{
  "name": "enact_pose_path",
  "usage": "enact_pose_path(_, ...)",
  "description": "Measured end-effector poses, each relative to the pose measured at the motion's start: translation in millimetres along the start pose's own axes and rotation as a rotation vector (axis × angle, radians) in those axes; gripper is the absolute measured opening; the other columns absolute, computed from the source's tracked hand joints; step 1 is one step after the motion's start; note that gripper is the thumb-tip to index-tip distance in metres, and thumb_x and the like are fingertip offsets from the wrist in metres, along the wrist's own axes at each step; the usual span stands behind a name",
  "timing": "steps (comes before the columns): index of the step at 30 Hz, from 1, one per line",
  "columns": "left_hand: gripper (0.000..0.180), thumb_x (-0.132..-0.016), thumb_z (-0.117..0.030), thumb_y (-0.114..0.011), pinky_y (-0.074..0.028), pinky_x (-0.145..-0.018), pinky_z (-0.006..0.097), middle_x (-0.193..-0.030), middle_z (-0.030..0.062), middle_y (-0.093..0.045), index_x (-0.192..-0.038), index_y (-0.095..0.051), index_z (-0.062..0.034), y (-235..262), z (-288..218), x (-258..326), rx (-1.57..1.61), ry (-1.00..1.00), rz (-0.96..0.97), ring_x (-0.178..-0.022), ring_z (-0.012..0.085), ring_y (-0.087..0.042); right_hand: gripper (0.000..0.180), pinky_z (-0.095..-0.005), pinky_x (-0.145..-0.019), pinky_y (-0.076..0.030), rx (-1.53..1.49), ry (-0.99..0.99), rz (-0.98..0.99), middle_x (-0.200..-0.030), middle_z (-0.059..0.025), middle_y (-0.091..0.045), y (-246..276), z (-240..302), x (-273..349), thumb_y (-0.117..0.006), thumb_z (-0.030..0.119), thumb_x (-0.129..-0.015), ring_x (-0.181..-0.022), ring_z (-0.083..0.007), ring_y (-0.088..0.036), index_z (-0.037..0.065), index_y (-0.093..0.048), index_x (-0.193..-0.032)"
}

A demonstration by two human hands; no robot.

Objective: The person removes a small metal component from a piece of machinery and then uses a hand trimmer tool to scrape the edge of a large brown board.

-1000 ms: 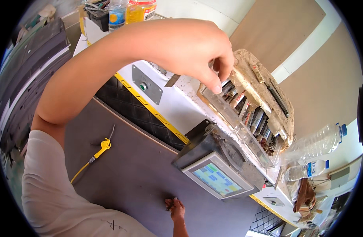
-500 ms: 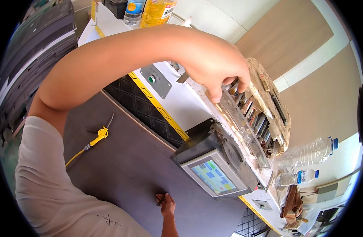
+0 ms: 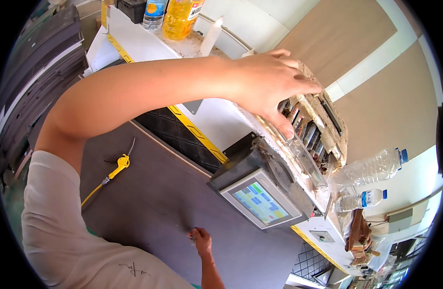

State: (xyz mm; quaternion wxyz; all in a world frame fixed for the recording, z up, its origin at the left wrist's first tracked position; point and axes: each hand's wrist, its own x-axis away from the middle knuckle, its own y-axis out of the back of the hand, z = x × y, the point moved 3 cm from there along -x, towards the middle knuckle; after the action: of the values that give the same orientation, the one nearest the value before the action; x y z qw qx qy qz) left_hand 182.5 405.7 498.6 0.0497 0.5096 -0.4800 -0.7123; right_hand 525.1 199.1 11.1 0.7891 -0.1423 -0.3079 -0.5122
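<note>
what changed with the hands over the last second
The left hand slid farther along the open grey tray of dusty slotted parts, fingertips now pressing into the slots; whether it grips anything is unclear. The right hand stayed low near the dark floor, and the grey touchscreen panel stayed put.

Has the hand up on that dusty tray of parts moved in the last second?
Yes. The left hand has slid along the tray, away from the touchscreen box, though the camera shifted too.
</note>
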Motion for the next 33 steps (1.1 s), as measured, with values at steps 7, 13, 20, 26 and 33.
enact_pose_path(7, 0.086, -0.078, -0.059, -0.082, -0.037, -0.113, 0.046, -0.124, 0.0132, -0.064, -0.143, -0.057, -0.0083, -18.1, -8.6, -1.7, -0.135, 0.01, -0.125, -0.122, 0.0323, -0.053, 0.027, -0.0344, -0.077, -0.059, -0.075, -0.016, -0.014, -0.095, -0.0128, -0.075, -4.1, -19.5, 2.8, -0.064, 0.018, -0.103, -0.085, -0.0219, -0.074, -0.007, -0.066, -0.113)
enact_pose_path(13, 0.067, -0.083, -0.057, -0.078, -0.039, -0.109, 0.044, -0.113, 0.0062, -0.061, -0.129, -0.069, -0.0081, -24.4, -14.7, -1.3, -0.187, -0.008, -0.217, -0.116, 0.026, -0.054, 0.026, -0.0365, -0.075, -0.06, -0.199, -0.086, 0.022, -0.098, -0.0133, -0.073, 6.6, -16.8, -4.8, -0.063, 0.018, -0.104, -0.085, -0.0244, -0.074, -0.006, -0.066, -0.113)
enact_pose_path(20, 0.058, -0.085, -0.058, -0.076, -0.041, -0.105, 0.041, -0.109, 0.0057, -0.06, -0.117, -0.071, -0.0104, -26.9, -11.3, -15.2, -0.225, 0.032, -0.151, -0.113, 0.0253, -0.055, 0.027, -0.0367, -0.073, -0.061, -0.268, -0.059, 0.053, -0.099, -0.0146, -0.073, 9.0, -27.8, -8.6, -0.063, 0.019, -0.104, -0.085, -0.0266, -0.076, -0.006, -0.065, -0.115)
enact_pose_path(26, 0.042, -0.083, -0.045, -0.081, -0.044, -0.097, 0.04, -0.107, 0.0029, -0.058, -0.106, -0.067, -0.0129, -42.5, -15.8, -21.2, -0.407, 0.098, -0.255, -0.109, 0.0236, -0.055, 0.029, -0.0369, -0.068, -0.061, -0.257, -0.05, 0.052, -0.098, -0.0159, -0.073, 7.8, -28.7, -12.3, -0.063, 0.018, -0.104, -0.081, -0.0272, -0.076, -0.007, -0.063, -0.119)
enact_pose_path(33, 0.03, -0.084, -0.036, -0.079, -0.046, -0.094, 0.036, -0.1, 0.0006, -0.059, -0.1, -0.069, -0.0136, -43.4, -15.7, -20.6, -0.48, -0.055, -0.327, -0.102, 0.0208, -0.058, 0.034, -0.0364, -0.066, -0.061, -0.297, -0.032, 0.054, -0.097, -0.0171, -0.073, 12.1, -25.8, -8.9, -0.065, 0.018, -0.103, -0.081, -0.0274, -0.076, -0.009, -0.061, -0.123)
